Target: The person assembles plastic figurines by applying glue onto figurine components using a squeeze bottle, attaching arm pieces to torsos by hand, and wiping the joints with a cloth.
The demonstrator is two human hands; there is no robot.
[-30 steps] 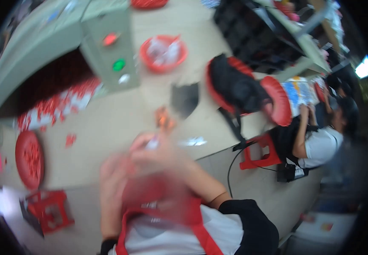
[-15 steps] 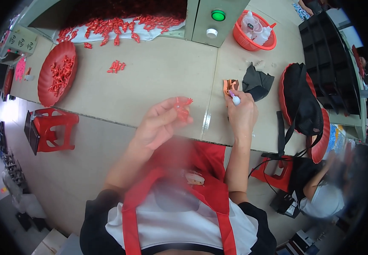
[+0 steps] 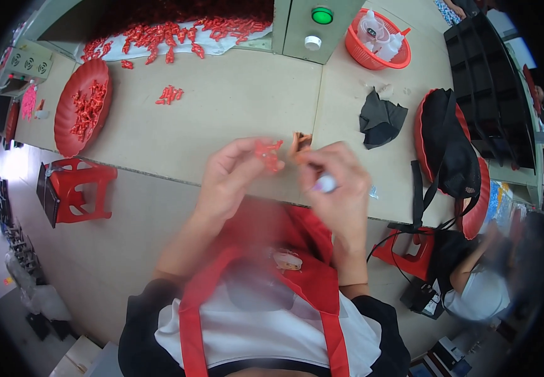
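My left hand (image 3: 225,179) is raised at the near edge of the worktable, thumb and fingers closed on a small glossy red plastic figure (image 3: 270,155); its exact shape is blurred. Just right of it, my right hand (image 3: 341,191) is closed on an orange-and-brown folded cloth (image 3: 300,146), which sticks out past the fingertips towards the red piece. Tucked in the same hand is a small white-and-purple bottle or tube (image 3: 326,183). A narrow gap separates cloth and red piece.
Several similar red pieces (image 3: 169,95) lie on the table (image 3: 240,94), with more in a red scalloped tray (image 3: 64,116) and on white cloth (image 3: 218,45) under a machine. At right are black cloth (image 3: 382,119), a red basket (image 3: 372,60) of bottles and a black bag (image 3: 451,144).
My right hand has lifted the orange-and-brown cloth from beside the black cloth and carried it left, close to my left hand. The left hand has stayed nearly in place, still gripping the red figure.
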